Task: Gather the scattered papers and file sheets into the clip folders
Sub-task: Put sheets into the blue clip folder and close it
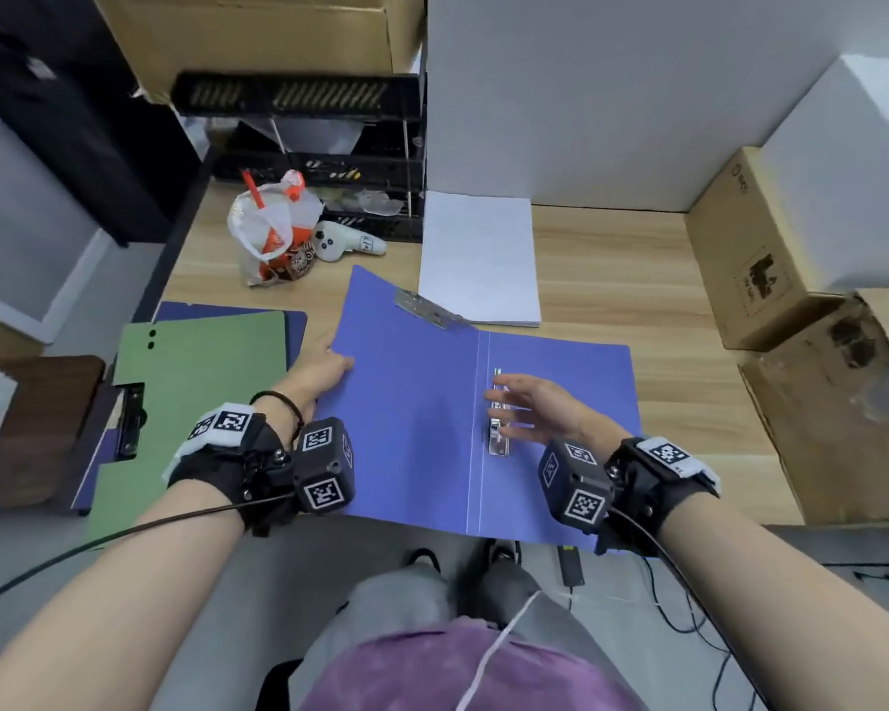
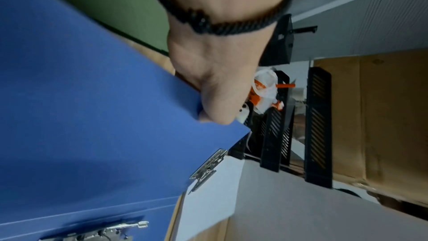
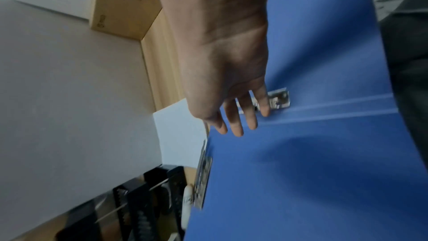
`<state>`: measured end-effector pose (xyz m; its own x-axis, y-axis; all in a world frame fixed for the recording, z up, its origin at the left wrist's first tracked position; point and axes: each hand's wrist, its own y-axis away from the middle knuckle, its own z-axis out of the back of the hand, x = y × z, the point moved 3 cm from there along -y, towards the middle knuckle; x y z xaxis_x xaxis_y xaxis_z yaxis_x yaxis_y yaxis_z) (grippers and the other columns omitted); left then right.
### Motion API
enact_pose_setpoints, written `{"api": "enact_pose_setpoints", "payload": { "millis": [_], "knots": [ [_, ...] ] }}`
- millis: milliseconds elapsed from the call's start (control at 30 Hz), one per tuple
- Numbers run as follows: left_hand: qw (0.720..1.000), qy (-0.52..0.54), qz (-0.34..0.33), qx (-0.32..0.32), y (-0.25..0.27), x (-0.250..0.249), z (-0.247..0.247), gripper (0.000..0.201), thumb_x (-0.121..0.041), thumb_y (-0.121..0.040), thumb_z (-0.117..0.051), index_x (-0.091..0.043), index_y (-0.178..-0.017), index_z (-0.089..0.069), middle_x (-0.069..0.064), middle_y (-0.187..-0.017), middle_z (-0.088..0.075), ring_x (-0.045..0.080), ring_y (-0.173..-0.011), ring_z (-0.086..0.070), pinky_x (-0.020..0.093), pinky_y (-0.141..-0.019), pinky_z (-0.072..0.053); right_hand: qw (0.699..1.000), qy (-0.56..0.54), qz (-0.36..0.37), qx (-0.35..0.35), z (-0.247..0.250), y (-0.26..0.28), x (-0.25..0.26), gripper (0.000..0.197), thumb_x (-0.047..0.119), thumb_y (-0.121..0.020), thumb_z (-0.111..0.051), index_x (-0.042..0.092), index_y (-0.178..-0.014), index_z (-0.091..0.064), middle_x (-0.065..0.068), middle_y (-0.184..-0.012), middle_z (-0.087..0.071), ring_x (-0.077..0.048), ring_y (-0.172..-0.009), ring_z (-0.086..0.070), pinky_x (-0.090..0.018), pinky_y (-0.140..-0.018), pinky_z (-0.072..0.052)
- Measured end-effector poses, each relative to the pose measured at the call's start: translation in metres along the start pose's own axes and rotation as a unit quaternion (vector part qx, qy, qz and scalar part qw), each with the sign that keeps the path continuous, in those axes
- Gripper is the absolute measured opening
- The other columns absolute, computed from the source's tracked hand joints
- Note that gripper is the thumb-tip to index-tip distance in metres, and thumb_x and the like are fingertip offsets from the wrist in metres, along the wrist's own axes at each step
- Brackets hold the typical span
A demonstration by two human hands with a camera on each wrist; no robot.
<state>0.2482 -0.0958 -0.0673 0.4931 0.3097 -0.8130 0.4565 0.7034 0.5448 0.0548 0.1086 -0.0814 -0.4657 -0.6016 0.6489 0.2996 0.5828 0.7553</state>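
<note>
Pinching blue folder (image 1: 411, 413) left edge, left hand (image 1: 324, 369) grip; right hand (image 1: 540, 407) open over spine clip (image 1: 499, 438); paper stack (image 1: 478, 259) behind.

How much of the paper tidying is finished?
Done: the blue clip folder lies open on the desk. In hand: the left hand grips its left cover's edge, and the right hand reaches open-fingered over the metal clip by the spine. Left: the white paper stack is not yet filed, and the green folder waits beside it.
</note>
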Motion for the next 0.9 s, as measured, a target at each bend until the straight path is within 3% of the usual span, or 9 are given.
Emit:
{"api": "enact_pose_setpoints", "payload": {
  "millis": [67, 167, 267, 367, 433, 533, 633, 767, 900],
  "knots": [
    [0.995, -0.004, -0.020, -0.102, -0.011, 0.014, 0.012, 0.046, 0.010, -0.087, -0.043, -0.009, -0.128, -0.052, 0.006, -0.112, -0.063, 0.022, -0.085, -0.063, 0.023, -0.064, -0.052, 0.998, 0.006, -0.012, -0.057, 0.018, -0.003, -0.014, 0.034, 0.016, -0.100, -0.044, 0.016, -0.132, -0.054, -0.002, -0.113, -0.063, -0.012, -0.080, -0.056, -0.022, -0.062, -0.040],
    [0.964, -0.105, -0.044, -0.239, -0.021, 0.026, 0.015, 0.060, 0.006, -0.082, -0.050, -0.008, -0.140, -0.042, 0.012, -0.138, -0.051, 0.030, -0.123, -0.051, 0.040, -0.099, -0.043, 0.990, 0.023, -0.022, -0.134, 0.052, -0.008, -0.030, 0.034, 0.010, -0.098, -0.044, 0.014, -0.129, -0.056, -0.007, -0.115, -0.063, -0.013, -0.077, -0.050, -0.021, -0.053, -0.036],
    [0.968, -0.144, -0.096, -0.182, -0.038, 0.028, -0.016, 0.063, 0.009, -0.080, -0.052, -0.008, -0.140, -0.045, 0.013, -0.149, -0.039, 0.028, -0.138, -0.036, 0.045, -0.110, -0.035, 0.984, -0.012, -0.015, -0.176, 0.079, -0.008, -0.033, 0.020, 0.002, -0.100, -0.041, 0.012, -0.110, -0.055, -0.002, -0.080, -0.051, -0.009, -0.061, -0.049, -0.012, -0.034, -0.037],
    [0.978, -0.182, -0.082, -0.061, -0.053, 0.031, -0.059, 0.057, 0.006, -0.085, -0.054, -0.011, -0.139, -0.047, 0.012, -0.153, -0.033, 0.024, -0.145, -0.026, 0.043, -0.116, -0.025, 0.982, 0.009, -0.004, -0.189, 0.101, -0.016, -0.030, 0.025, 0.004, -0.101, -0.040, 0.007, -0.119, -0.058, 0.003, -0.079, -0.045, -0.003, -0.058, -0.046, -0.008, -0.029, -0.030],
    [0.979, -0.195, -0.057, -0.009, -0.061, 0.031, -0.082, 0.054, 0.003, -0.088, -0.055, -0.010, -0.140, -0.046, 0.012, -0.155, -0.030, 0.022, -0.146, -0.021, 0.040, -0.117, -0.022, 0.981, 0.009, -0.007, -0.191, 0.113, -0.024, -0.029, 0.036, 0.006, -0.102, -0.040, 0.005, -0.136, -0.049, 0.006, -0.081, -0.044, -0.003, -0.062, -0.041, -0.007, -0.029, -0.028],
    [0.973, -0.230, -0.013, 0.021, -0.069, 0.037, -0.098, 0.052, -0.001, -0.090, -0.054, -0.009, -0.141, -0.046, 0.013, -0.157, -0.025, 0.022, -0.148, -0.018, 0.038, -0.117, -0.020, 0.984, 0.017, -0.020, -0.177, 0.126, -0.033, -0.028, 0.038, 0.008, -0.103, -0.037, 0.009, -0.140, -0.046, 0.006, -0.086, -0.047, -0.002, -0.060, -0.043, -0.007, -0.032, -0.030],
    [0.966, -0.251, 0.046, 0.022, -0.073, 0.044, -0.101, 0.049, -0.006, -0.093, -0.053, -0.013, -0.141, -0.046, 0.008, -0.160, -0.016, 0.022, -0.148, -0.014, 0.038, -0.116, -0.019, 0.986, 0.048, -0.044, -0.152, 0.132, -0.045, -0.025, 0.041, 0.011, -0.101, -0.038, 0.017, -0.139, -0.048, 0.006, -0.108, -0.055, -0.012, -0.086, -0.051, -0.019, -0.051, -0.039],
    [0.970, -0.236, 0.051, -0.043, -0.082, 0.038, -0.099, 0.040, -0.007, -0.090, -0.053, -0.010, -0.130, -0.057, 0.009, -0.147, -0.043, 0.025, -0.137, -0.039, 0.036, -0.110, -0.032, 0.985, 0.060, -0.066, -0.149, 0.138, -0.061, -0.005, 0.025, 0.017, -0.094, -0.042, 0.028, -0.111, -0.058, 0.007, -0.092, -0.049, -0.011, -0.075, -0.042, -0.025, -0.059, -0.031],
    [0.974, -0.148, 0.018, -0.169, -0.093, 0.002, -0.101, 0.030, -0.007, -0.089, -0.048, -0.015, -0.113, -0.064, 0.005, -0.107, -0.065, 0.023, -0.096, -0.060, 0.025, -0.076, -0.041, 0.984, 0.036, -0.066, -0.159, 0.147, -0.079, 0.021, 0.006, 0.020, -0.094, -0.047, 0.024, -0.095, -0.052, 0.002, -0.080, -0.047, -0.014, -0.066, -0.041, -0.026, -0.058, -0.030]
  ]
}}
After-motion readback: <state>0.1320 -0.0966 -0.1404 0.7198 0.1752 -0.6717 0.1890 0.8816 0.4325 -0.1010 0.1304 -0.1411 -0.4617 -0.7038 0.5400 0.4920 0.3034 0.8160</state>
